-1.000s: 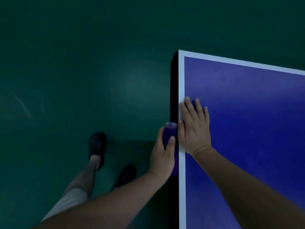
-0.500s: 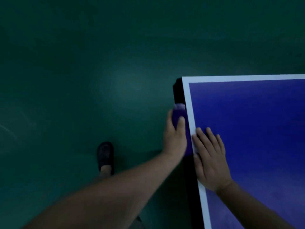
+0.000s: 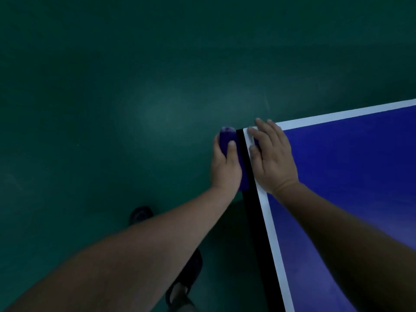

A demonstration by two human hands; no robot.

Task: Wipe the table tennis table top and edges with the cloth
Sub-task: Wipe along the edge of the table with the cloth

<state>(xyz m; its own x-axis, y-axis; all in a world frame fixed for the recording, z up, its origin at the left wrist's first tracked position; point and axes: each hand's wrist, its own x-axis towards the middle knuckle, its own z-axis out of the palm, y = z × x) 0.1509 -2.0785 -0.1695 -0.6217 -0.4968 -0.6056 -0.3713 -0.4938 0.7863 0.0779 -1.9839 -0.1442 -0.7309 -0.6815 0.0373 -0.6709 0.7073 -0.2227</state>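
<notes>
The floor [image 3: 112,86] is dark green, and two dark shoes [image 3: 140,214] show below the left forearm. The left hand [image 3: 225,163] grips the purple cloth [image 3: 227,137], fingers and thumb curled round it, and holds it against the black side edge [image 3: 249,199] of the table [image 3: 360,176]. The cloth's top end now sits level with the near corner of the table, where the side line meets the white end line [image 3: 337,114]. Half a second earlier the cloth was short of that corner, and a second earlier it was further back again along the same edge. The stroke along this side edge therefore appears to be at its end; the likely next step is to turn the corner onto the end edge or reverse. The right hand [image 3: 273,158] lies flat on the table top over the white side line [image 3: 270,233], fingers straight and holding nothing, its fingertips [image 3: 258,121] at the corner. It has advanced along the line with the cloth, apparently as a brace. The blue top surface shows no cloth contact at present.
</notes>
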